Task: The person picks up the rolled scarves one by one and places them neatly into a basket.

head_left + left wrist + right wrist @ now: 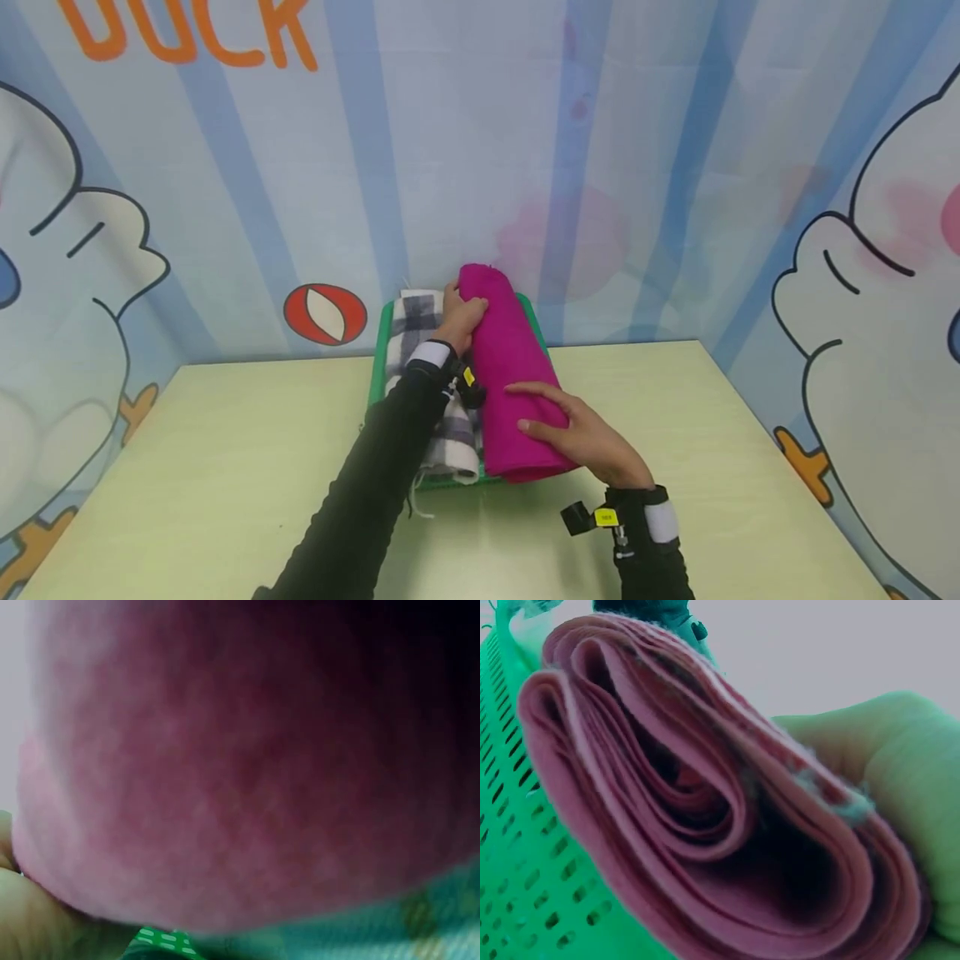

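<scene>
A thick roll of magenta cloth (pixel 517 367) lies lengthwise in the right part of a green plastic basket (pixel 380 354), its near end overlapping the front rim. My left hand (pixel 461 322) holds the far end from the left, thumb on top and the other fingers mostly hidden. Over the near right side curves my right hand (pixel 596 442), thumb and a finger spread on the cloth. The right wrist view shows the folded layers of the roll (pixel 705 825) beside the perforated basket wall (pixel 551 877). Left of the roll lies a rolled checked cloth (pixel 453 442), partly under my left forearm.
The basket stands at the back of a pale wooden table (pixel 285 433), against a blue-striped printed backdrop (pixel 465 150). White threads (pixel 418 500) from the checked cloth hang over the front rim. Printed side walls (pixel 885 333) flank the table.
</scene>
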Motion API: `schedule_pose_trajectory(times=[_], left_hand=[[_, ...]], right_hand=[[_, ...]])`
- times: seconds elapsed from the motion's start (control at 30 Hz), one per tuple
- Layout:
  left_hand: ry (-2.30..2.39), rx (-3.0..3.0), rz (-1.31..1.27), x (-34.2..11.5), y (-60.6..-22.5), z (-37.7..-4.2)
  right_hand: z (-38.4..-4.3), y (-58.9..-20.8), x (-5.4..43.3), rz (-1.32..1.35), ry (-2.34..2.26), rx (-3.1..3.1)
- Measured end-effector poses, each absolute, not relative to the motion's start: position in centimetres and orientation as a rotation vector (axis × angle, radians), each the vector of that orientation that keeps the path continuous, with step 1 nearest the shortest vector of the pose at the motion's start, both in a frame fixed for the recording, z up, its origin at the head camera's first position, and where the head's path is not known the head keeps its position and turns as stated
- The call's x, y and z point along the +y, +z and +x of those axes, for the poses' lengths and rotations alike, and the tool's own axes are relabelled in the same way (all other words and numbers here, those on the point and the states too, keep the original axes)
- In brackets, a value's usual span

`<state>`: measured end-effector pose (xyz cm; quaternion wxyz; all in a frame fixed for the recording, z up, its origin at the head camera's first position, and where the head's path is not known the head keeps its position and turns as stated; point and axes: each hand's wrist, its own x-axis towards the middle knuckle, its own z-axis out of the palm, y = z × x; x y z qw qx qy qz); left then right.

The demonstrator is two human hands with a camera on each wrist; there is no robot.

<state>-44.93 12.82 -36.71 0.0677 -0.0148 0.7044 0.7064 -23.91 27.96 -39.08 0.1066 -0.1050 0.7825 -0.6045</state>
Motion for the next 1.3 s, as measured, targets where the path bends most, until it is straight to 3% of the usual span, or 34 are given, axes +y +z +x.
schedule_pose_trajectory(times=[0.63,0.97,1.1,1.3], left_hand=[[1.959,2.390,0.055,11.7,-40.2,-44.9],[1.174,3.162,0.374,13.0,-39.1,-44.0],[0.875,3.202,0.471,13.6,-38.0,-43.7],[0.687,3.070,0.566,14.3,-37.0,-43.0]], right_hand=[[-23.1,-39.9,25.6,-0.237,-1.392,2.665],[-22.0,-38.2,24.9,-0.379,-0.984,3.273],[-22.1,-37.7,24.5,-0.539,-1.025,3.231],[-22.1,-37.5,24.3,-0.527,-1.048,3.054]])
